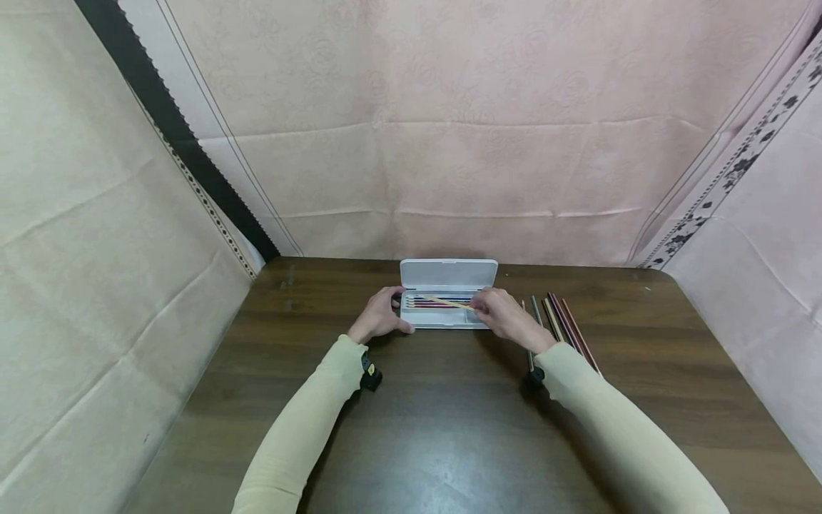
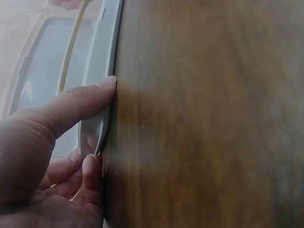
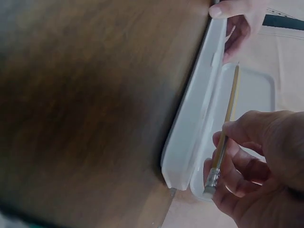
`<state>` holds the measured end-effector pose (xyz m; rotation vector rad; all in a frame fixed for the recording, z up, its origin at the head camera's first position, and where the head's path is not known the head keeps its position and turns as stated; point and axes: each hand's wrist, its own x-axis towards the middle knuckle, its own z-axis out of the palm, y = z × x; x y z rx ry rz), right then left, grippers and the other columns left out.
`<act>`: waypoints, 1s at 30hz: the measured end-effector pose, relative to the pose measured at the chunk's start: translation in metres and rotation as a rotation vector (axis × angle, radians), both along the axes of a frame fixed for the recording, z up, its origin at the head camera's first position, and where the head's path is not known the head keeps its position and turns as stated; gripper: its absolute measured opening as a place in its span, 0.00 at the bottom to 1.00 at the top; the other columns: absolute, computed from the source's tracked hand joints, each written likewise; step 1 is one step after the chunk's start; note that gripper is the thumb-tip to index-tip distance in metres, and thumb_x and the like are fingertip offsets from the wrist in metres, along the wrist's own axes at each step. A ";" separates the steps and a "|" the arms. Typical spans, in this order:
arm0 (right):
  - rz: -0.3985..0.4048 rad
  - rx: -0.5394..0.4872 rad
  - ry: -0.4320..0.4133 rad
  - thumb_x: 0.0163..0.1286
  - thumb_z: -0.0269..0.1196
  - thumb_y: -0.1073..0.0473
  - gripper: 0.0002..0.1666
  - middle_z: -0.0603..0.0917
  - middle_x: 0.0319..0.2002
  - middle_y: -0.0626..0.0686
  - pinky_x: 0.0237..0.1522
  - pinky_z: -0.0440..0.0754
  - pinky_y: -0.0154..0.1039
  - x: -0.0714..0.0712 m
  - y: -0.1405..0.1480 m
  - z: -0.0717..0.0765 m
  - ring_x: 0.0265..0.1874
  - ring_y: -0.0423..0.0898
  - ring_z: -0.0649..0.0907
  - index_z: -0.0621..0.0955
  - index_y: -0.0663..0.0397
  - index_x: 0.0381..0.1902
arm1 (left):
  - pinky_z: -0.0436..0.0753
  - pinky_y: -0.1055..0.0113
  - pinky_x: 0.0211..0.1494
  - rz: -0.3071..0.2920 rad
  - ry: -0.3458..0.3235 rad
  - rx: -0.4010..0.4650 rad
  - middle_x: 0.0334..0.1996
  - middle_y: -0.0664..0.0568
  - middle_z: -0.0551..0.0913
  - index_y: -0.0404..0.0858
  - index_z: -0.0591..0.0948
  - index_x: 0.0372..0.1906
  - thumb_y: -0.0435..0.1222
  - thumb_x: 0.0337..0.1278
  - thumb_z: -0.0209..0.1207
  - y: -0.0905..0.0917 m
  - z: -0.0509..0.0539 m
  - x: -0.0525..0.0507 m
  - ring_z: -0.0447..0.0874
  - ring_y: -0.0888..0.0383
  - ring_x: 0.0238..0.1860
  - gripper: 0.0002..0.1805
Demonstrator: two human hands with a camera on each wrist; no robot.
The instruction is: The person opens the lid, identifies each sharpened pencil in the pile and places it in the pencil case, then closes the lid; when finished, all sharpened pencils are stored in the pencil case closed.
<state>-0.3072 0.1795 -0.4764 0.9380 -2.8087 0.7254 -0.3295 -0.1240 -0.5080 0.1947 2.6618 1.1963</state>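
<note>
A white plastic pencil case (image 1: 437, 323) lies on the table, its lid (image 1: 449, 273) tipped back at the far side. Several dark and red pencils (image 1: 432, 305) lie lengthwise inside it. My left hand (image 1: 380, 315) holds the case's left end, the thumb (image 2: 90, 102) along the front wall and the other fingers curled at the end. Over the case's right part, my right hand (image 1: 507, 318) pinches a yellow pencil (image 3: 232, 97) between thumb and fingers, near its eraser end. That pencil's sharpened tip points left, above the pencils in the case.
Several loose pencils (image 1: 565, 325) lie on the brown wooden table (image 1: 437, 421) to the right of the case, some partly hidden behind my right wrist. Pale cloth (image 1: 488, 171) hangs behind the table and at both sides.
</note>
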 end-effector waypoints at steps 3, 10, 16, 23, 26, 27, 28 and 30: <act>0.016 0.001 0.026 0.74 0.65 0.74 0.06 0.86 0.32 0.55 0.37 0.83 0.43 -0.007 -0.002 -0.003 0.31 0.45 0.77 0.89 0.65 0.40 | 0.78 0.48 0.76 0.002 -0.001 0.004 0.74 0.42 0.75 0.40 0.69 0.81 0.34 0.49 0.83 0.000 0.000 0.000 0.78 0.45 0.71 0.53; 0.041 0.003 0.052 0.72 0.65 0.75 0.08 0.92 0.37 0.59 0.47 0.90 0.52 -0.021 -0.010 -0.008 0.36 0.50 0.85 0.91 0.66 0.41 | 0.78 0.48 0.76 0.006 -0.008 0.001 0.74 0.43 0.76 0.41 0.69 0.81 0.35 0.49 0.83 0.000 -0.001 0.000 0.77 0.46 0.71 0.53; 0.038 0.009 0.016 0.73 0.64 0.75 0.10 0.91 0.33 0.57 0.42 0.89 0.50 -0.031 -0.016 -0.010 0.31 0.47 0.81 0.91 0.65 0.37 | 0.78 0.48 0.76 0.005 -0.008 0.008 0.74 0.43 0.75 0.42 0.70 0.81 0.34 0.49 0.83 -0.001 -0.001 0.000 0.77 0.46 0.71 0.53; 0.001 0.025 -0.030 0.73 0.66 0.74 0.08 0.94 0.40 0.61 0.48 0.92 0.52 -0.036 -0.020 -0.010 0.39 0.53 0.91 0.92 0.65 0.40 | 0.78 0.48 0.76 0.004 -0.010 0.009 0.75 0.43 0.75 0.41 0.69 0.81 0.35 0.50 0.83 -0.001 -0.002 0.000 0.77 0.46 0.71 0.53; -0.001 0.037 -0.022 0.72 0.68 0.74 0.07 0.93 0.38 0.61 0.47 0.91 0.52 -0.038 -0.021 -0.011 0.38 0.52 0.90 0.92 0.65 0.39 | 0.78 0.48 0.76 0.002 -0.007 0.010 0.75 0.43 0.75 0.41 0.69 0.81 0.34 0.49 0.83 0.000 -0.002 0.000 0.77 0.46 0.71 0.53; 0.000 0.041 -0.016 0.71 0.68 0.75 0.07 0.93 0.37 0.60 0.46 0.91 0.52 -0.039 -0.021 -0.011 0.37 0.52 0.89 0.92 0.65 0.38 | 0.78 0.48 0.76 0.003 -0.008 0.012 0.74 0.43 0.75 0.41 0.70 0.81 0.34 0.49 0.83 0.000 -0.002 -0.001 0.77 0.46 0.71 0.53; -0.002 0.045 -0.012 0.71 0.69 0.74 0.07 0.93 0.37 0.60 0.46 0.91 0.52 -0.040 -0.022 -0.012 0.36 0.51 0.88 0.93 0.64 0.38 | 0.78 0.48 0.76 0.004 -0.007 0.013 0.74 0.43 0.75 0.41 0.70 0.81 0.34 0.49 0.83 0.000 -0.002 -0.001 0.77 0.46 0.71 0.53; -0.005 0.054 -0.010 0.70 0.69 0.74 0.07 0.93 0.36 0.59 0.46 0.90 0.52 -0.041 -0.022 -0.012 0.35 0.51 0.87 0.93 0.63 0.37 | 0.78 0.48 0.76 0.008 -0.010 0.013 0.74 0.43 0.75 0.42 0.70 0.81 0.34 0.49 0.83 0.000 -0.002 -0.001 0.77 0.46 0.71 0.53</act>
